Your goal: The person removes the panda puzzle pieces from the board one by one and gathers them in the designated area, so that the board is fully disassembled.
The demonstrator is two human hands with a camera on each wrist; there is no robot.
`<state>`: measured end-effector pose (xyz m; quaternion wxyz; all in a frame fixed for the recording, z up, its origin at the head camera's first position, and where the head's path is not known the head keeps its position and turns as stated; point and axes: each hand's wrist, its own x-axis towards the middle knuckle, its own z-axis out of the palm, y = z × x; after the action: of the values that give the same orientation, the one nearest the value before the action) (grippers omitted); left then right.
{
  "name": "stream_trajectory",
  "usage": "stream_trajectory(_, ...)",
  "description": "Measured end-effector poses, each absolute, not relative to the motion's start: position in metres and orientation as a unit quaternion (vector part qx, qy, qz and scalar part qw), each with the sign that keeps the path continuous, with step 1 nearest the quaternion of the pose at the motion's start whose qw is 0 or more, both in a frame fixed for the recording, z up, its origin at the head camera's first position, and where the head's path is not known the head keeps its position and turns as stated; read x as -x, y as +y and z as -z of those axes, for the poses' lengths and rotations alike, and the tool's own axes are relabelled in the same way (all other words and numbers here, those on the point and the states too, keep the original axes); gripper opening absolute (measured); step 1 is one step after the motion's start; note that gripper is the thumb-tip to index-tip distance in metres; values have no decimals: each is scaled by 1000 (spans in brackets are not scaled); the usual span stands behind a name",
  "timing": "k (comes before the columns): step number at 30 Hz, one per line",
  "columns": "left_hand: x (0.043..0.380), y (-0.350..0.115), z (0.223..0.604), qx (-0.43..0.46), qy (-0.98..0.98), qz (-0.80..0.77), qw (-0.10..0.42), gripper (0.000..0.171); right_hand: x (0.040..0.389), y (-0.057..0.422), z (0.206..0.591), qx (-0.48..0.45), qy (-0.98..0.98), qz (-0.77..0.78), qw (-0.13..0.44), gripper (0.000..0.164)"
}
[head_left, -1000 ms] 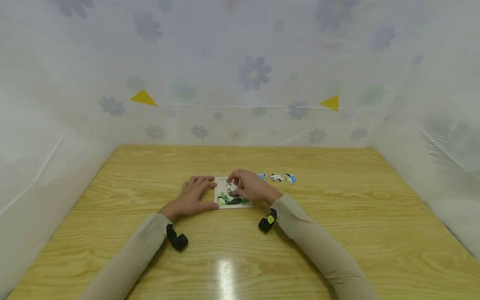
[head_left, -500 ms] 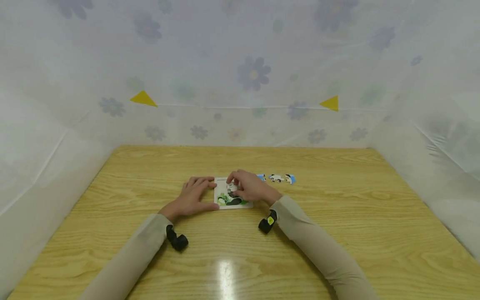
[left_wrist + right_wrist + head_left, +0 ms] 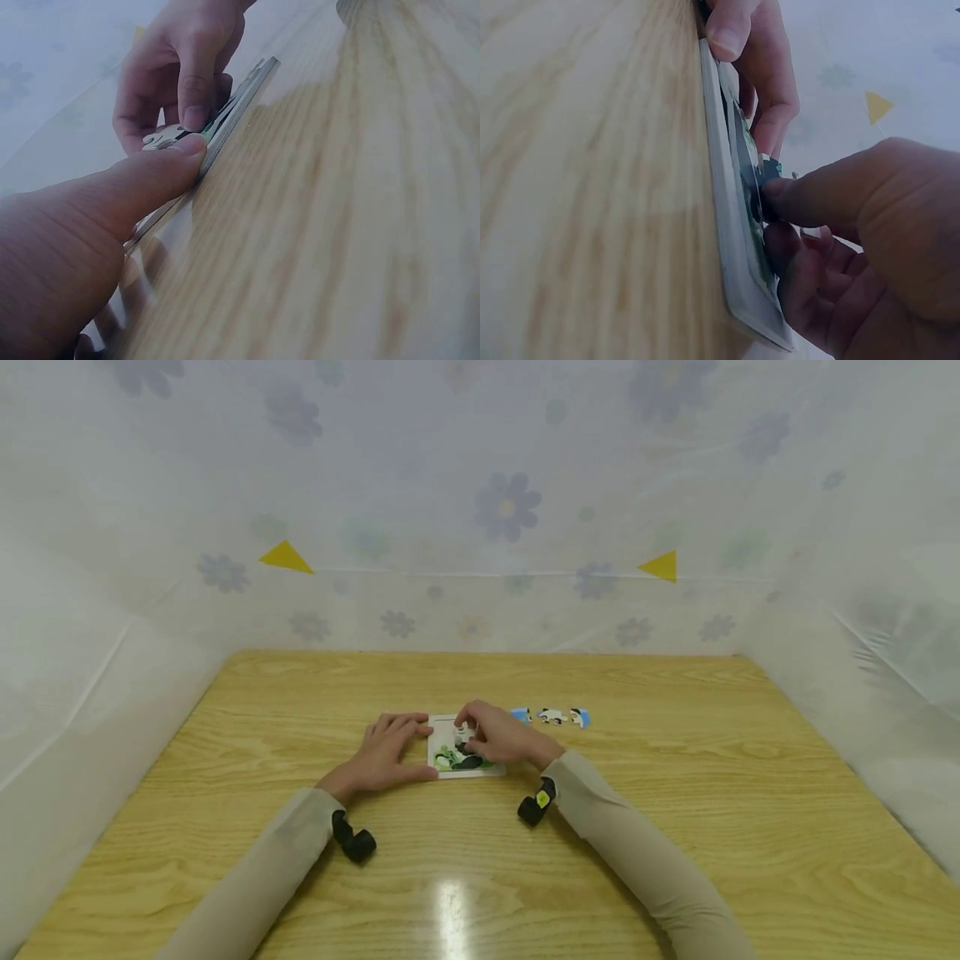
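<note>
A small panda jigsaw board [image 3: 440,743] with a pale rim lies flat on the table. Its lower part is filled with green, black and white pieces. My left hand [image 3: 386,752] rests along the board's left side, fingers spread and straight, the thumb [image 3: 187,146] pressing the near left corner. With thumb and fingertips, my right hand [image 3: 502,732] pinches a white, black and green puzzle piece [image 3: 462,735] over the board. In the right wrist view the piece [image 3: 771,166] stands tilted at the board's surface. My fingers partly hide it, and the board's right side.
Several loose pieces lie in a row beyond my right hand: a blue one [image 3: 521,716], a white-and-black one [image 3: 552,717] and a blue, black and white one [image 3: 581,718]. Flowered white sheeting [image 3: 450,602] encloses the wooden table [image 3: 450,677] at the back and sides.
My right fingertips have shifted very slightly with the puzzle piece, and more of the nearest blue piece shows beyond the hand. The left hand and the board have stayed in place.
</note>
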<state>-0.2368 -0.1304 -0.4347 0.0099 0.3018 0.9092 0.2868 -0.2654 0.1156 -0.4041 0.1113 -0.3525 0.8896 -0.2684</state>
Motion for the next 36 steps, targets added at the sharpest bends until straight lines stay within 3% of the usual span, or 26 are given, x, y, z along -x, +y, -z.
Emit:
stream_trajectory(10, 237, -126, 437, -295, 907, -302, 9, 63, 267, 120, 406, 352, 877, 301, 127, 26)
stream_trajectory(21, 223, -108, 440, -345, 857, -383, -24, 35, 270, 116, 410, 353, 877, 297, 134, 24)
stream_trajectory(36, 217, -110, 441, -355, 861, -364, -25, 20, 272, 110, 408, 356, 874, 300, 143, 27)
